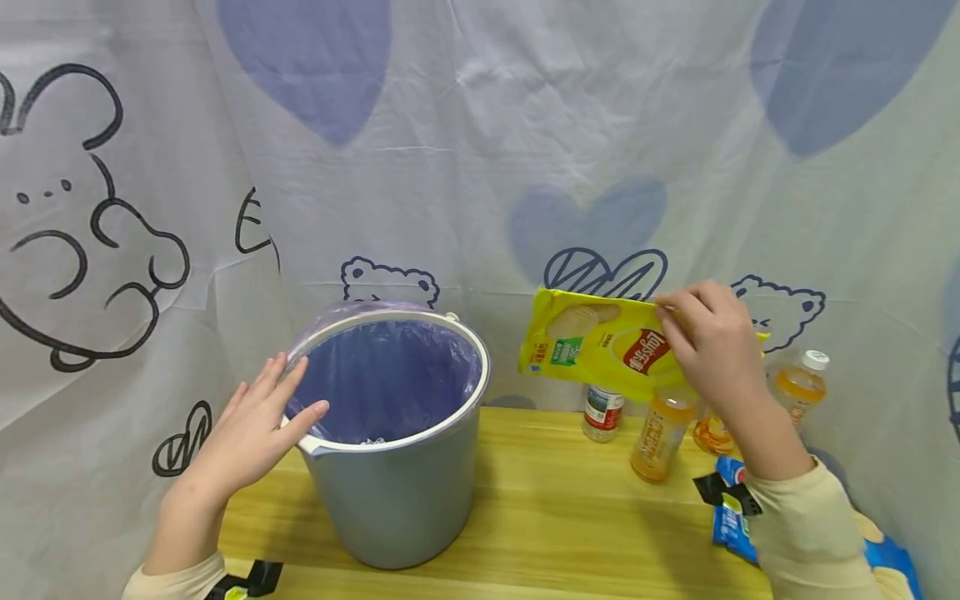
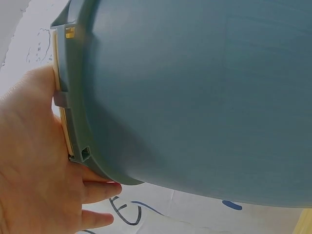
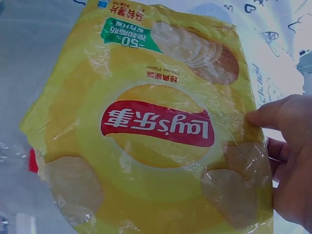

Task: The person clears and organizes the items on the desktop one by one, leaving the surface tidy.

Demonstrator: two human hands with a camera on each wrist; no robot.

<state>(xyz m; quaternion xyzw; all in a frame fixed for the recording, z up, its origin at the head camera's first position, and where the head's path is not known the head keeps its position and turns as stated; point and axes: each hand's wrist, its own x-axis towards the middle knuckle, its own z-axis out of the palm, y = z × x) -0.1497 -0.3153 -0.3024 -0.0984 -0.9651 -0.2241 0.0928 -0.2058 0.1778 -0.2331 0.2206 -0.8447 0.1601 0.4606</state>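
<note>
A yellow Lay's potato chip bag (image 1: 581, 337) hangs in the air above the table, its printing upside down in the right wrist view. My right hand (image 1: 716, 350) pinches the bag's edge between thumb and fingers. To the left stands a grey trash bin (image 1: 405, 500) with a pale rim, lined with a purple plastic bag (image 1: 390, 375). Fingers spread and fairly straight, my left hand (image 1: 251, 437) rests against the bin's left rim. The left wrist view shows that hand (image 2: 41, 161) beside the rim and the bin's outer wall (image 2: 195, 97). Most of the bin's bottom is hidden.
Behind and below the chip bag stand a bottle with a red label (image 1: 602, 414) and a bottle of orange drink (image 1: 658, 446). A white-capped bottle (image 1: 801, 387) is farther right. A blue packet (image 1: 731, 533) lies by the right sleeve. Printed cloth (image 1: 465, 183) hangs behind the wooden table (image 1: 540, 517).
</note>
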